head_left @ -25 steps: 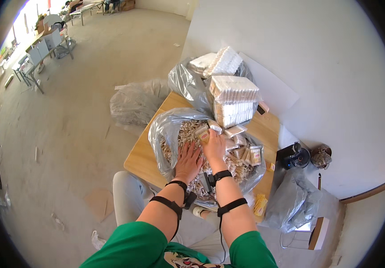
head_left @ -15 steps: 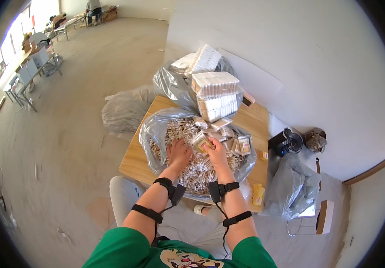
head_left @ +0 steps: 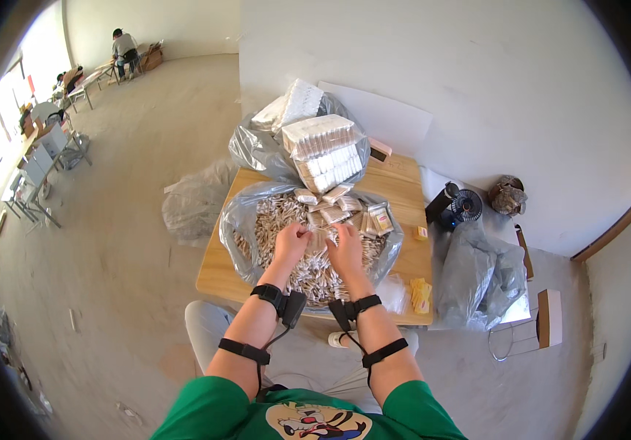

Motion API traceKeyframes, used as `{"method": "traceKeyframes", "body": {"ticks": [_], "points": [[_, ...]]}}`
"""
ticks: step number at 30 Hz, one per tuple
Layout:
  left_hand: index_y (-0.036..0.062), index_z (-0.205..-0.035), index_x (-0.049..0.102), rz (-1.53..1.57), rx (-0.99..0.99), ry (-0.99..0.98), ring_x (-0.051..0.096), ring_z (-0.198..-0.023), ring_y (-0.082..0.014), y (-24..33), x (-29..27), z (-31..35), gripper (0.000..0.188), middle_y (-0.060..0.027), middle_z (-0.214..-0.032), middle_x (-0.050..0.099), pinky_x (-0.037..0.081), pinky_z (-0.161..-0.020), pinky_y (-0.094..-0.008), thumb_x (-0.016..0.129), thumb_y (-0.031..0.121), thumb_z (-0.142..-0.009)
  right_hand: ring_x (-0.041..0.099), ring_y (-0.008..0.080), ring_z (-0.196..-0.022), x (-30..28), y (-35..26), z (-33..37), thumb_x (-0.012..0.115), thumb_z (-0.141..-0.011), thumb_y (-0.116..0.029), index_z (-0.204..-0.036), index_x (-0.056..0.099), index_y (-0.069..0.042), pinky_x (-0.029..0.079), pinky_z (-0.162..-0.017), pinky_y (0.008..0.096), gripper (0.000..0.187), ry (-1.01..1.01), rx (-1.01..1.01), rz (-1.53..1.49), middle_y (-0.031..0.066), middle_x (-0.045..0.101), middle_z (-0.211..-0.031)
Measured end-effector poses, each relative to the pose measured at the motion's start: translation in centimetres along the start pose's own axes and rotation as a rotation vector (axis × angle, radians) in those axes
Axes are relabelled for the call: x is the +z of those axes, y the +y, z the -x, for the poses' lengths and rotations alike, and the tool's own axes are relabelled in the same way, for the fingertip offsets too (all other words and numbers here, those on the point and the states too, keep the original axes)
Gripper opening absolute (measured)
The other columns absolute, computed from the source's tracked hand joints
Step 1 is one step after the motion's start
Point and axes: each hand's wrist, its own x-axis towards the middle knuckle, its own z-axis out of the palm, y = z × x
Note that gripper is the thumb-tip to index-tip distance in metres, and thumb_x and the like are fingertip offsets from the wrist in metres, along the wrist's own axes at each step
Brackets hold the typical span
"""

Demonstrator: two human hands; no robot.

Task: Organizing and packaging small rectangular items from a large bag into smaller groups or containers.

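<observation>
Loose cotton swabs (head_left: 277, 215) fill a grey plastic bag (head_left: 236, 227) lying open on a wooden table (head_left: 216, 270). Over the pile, my left hand (head_left: 290, 243) and my right hand (head_left: 344, 251) face each other with fingers pinched. Between them they hold a small clear plastic packet (head_left: 318, 240); how full it is I cannot make out. Several filled packets of swabs (head_left: 330, 213) lie at the far side of the pile, just beyond my hands. One packet with a yellow label (head_left: 380, 221) rests at the bag's right side.
Behind stands another grey bag with stacked bundles of packed swabs (head_left: 323, 150). Clear plastic bags (head_left: 395, 293) and yellow labels (head_left: 421, 295) lie at the table's near right. A small black fan (head_left: 466, 206) and a grey bag (head_left: 480, 279) are further right. Another person (head_left: 124, 53) sits far left.
My left hand has come up out of the loose swabs and met the right at the packet. The right hand has moved slightly nearer me. The whole view has shifted a little.
</observation>
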Motion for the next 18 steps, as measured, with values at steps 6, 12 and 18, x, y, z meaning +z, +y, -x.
{"method": "traceKeyframes", "body": {"ticks": [6, 12, 18], "points": [[0.0001, -0.086, 0.057, 0.825, -0.400, -0.050, 0.062, -0.067, -0.0158, -0.7, 1.7, 1.7, 0.009, -0.0063, -0.075, 0.061, 0.052, -0.060, -0.0255, 0.058, 0.009, -0.084, 0.057, 0.0303, -0.075, -0.6, -2.8, 1.6, 0.062, -0.077, -0.013, -0.094, 0.061, -0.003, 0.047, -0.065, 0.0370, 0.020, -0.144, 0.145, -0.309, 0.0145, 0.057, -0.087], [0.0011, -0.085, 0.057, 0.787, -0.460, -0.152, 0.062, -0.066, -0.0161, -0.1, 1.9, 2.8, 0.008, -0.0064, -0.076, 0.062, 0.052, -0.061, -0.0270, 0.057, 0.009, -0.084, 0.058, 0.0292, -0.072, -1.6, -2.4, 2.6, 0.061, -0.076, -0.009, -0.090, 0.063, -0.001, 0.046, -0.062, 0.0364, 0.016, -0.130, 0.081, -0.263, 0.0144, 0.057, -0.082], [0.0003, -0.079, 0.061, 0.468, -0.330, -0.141, 0.059, -0.063, -0.0122, -0.1, 2.3, 3.1, 0.014, -0.0052, -0.069, 0.062, 0.046, -0.057, -0.0249, 0.064, 0.014, -0.080, 0.062, 0.0259, -0.068, -1.4, -1.6, 2.7, 0.060, -0.075, -0.005, -0.093, 0.063, -0.001, 0.048, -0.061, 0.0331, 0.019, -0.207, 0.231, -0.374, 0.0146, 0.061, -0.077]]}}
